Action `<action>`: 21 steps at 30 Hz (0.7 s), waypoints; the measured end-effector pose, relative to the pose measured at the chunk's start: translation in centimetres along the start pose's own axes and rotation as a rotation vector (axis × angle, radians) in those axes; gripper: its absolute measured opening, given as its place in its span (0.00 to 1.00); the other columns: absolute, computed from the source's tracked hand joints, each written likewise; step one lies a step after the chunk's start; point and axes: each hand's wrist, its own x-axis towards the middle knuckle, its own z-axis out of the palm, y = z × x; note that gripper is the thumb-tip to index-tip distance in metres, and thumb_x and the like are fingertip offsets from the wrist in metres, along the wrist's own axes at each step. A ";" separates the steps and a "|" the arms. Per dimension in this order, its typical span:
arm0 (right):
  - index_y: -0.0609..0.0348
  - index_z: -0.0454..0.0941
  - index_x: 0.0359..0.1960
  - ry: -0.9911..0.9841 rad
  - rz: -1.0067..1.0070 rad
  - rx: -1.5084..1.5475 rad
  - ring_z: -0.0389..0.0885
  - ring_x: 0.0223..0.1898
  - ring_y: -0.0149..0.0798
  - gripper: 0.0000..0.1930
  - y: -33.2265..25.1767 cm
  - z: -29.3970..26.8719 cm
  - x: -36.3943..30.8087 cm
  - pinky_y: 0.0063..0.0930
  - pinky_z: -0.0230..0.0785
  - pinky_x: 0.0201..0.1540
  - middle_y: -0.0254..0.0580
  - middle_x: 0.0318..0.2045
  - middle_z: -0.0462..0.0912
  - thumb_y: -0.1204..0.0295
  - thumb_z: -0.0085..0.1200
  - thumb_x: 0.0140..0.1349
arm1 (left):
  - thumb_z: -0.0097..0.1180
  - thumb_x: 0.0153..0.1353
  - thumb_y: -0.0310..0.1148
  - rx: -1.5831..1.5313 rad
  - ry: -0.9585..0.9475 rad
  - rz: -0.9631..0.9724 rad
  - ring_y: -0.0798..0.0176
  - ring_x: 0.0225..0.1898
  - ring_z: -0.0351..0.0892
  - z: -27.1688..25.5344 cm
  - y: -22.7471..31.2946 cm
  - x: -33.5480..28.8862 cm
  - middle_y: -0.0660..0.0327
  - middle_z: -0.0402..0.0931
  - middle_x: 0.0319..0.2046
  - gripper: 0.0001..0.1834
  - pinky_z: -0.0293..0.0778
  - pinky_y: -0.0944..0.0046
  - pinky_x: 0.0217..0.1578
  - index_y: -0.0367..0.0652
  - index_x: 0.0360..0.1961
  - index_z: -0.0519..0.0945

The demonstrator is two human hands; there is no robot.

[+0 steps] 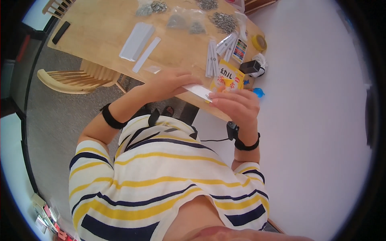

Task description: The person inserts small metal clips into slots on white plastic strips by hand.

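My left hand (171,84) and my right hand (240,105) hold a white paper strip (198,91) between them, just above the table's near edge. The left fingers close on its left end and the right fingers pinch its right end. Small dark print shows near the right fingers. Beyond my left hand, a single long white strip (146,54) lies beside a stack of white strips (137,41). A yellow booklet (228,76) lies behind my right hand. Several white strips with small round metal parts (212,59) rest by the booklet.
Metal rings (223,22) are heaped at the far right, near clear bags of small parts (177,21). A yellow tape roll (259,42), a black box (250,66) and a blue object (258,92) line the right edge. A wooden chair (80,80) stands at left.
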 end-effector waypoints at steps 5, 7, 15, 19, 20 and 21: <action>0.52 0.80 0.32 -0.146 -0.023 0.018 0.72 0.20 0.28 0.12 0.1 -0.1 1.4 0.18 0.64 0.20 0.30 0.30 0.82 0.74 0.59 0.41 | 0.55 0.50 0.26 -0.096 0.041 0.029 0.53 0.38 0.74 0.7 0.6 -0.3 0.59 0.75 0.35 0.19 0.71 0.60 0.36 0.49 0.45 0.74; 0.51 0.80 0.32 -0.181 -0.021 0.003 0.72 0.20 0.28 0.12 -0.2 0.0 1.9 0.19 0.64 0.20 0.30 0.29 0.82 0.74 0.59 0.42 | 0.57 0.49 0.27 -0.114 0.094 0.087 0.52 0.33 0.74 0.8 0.8 -0.3 0.57 0.72 0.30 0.17 0.69 0.60 0.33 0.45 0.43 0.74; 0.51 0.80 0.31 -0.253 0.172 0.046 0.74 0.20 0.33 0.10 -0.5 2.0 3.2 0.23 0.64 0.20 0.34 0.21 0.79 0.72 0.63 0.44 | 0.57 0.52 0.27 -0.212 0.063 -0.106 0.52 0.36 0.75 -0.3 2.0 -1.2 0.55 0.75 0.34 0.16 0.70 0.61 0.35 0.42 0.43 0.72; 0.53 0.80 0.31 -0.213 0.218 0.059 0.74 0.20 0.35 0.10 -0.6 2.9 3.6 0.24 0.66 0.22 0.35 0.21 0.79 0.72 0.63 0.44 | 0.54 0.55 0.25 -0.392 0.127 -0.246 0.57 0.35 0.76 -0.2 1.5 -2.0 0.54 0.74 0.33 0.14 0.71 0.63 0.38 0.40 0.42 0.69; 0.53 0.81 0.31 -0.222 0.236 0.079 0.74 0.21 0.35 0.09 -0.7 3.0 3.7 0.24 0.66 0.23 0.34 0.22 0.80 0.73 0.63 0.44 | 0.54 0.55 0.25 -0.393 0.131 -0.246 0.57 0.35 0.76 -0.2 1.3 -2.2 0.54 0.74 0.33 0.14 0.71 0.63 0.38 0.40 0.42 0.69; 0.53 0.81 0.31 -0.225 0.234 0.079 0.74 0.21 0.35 0.09 -0.6 3.1 3.7 0.24 0.66 0.23 0.34 0.22 0.80 0.73 0.63 0.44 | 0.54 0.55 0.24 -0.404 0.115 -0.268 0.58 0.35 0.75 -0.3 1.1 -2.3 0.55 0.74 0.32 0.13 0.71 0.64 0.38 0.39 0.41 0.68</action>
